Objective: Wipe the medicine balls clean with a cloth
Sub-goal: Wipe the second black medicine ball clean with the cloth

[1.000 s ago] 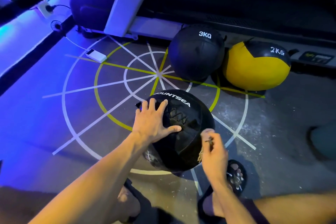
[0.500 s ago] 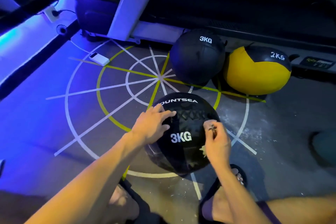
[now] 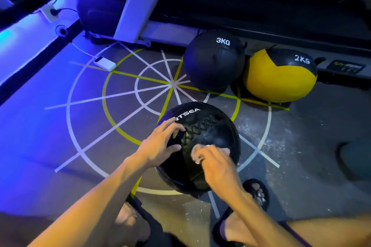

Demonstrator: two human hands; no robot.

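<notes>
A black medicine ball (image 3: 212, 136) with laces on top sits on the floor in front of me. My left hand (image 3: 160, 146) holds its left side, the fingers curled over the lacing and a black strap. My right hand (image 3: 216, 164) grips a small pale cloth (image 3: 197, 152) and presses it on the ball's near right face. Behind stand a second black ball (image 3: 212, 64) marked 3KG and a yellow and black ball (image 3: 279, 78) marked 2KG.
The floor carries white and yellow taped circles and lines (image 3: 140, 90). A white power bank (image 3: 104, 64) on a cable lies at the left. A treadmill frame (image 3: 136, 4) runs along the back. My sandalled feet (image 3: 255, 194) are beside the ball.
The near ball has rolled, so the 3KG mark is out of sight and the laces face up. My right hand slid with the cloth to the left and up across the ball.
</notes>
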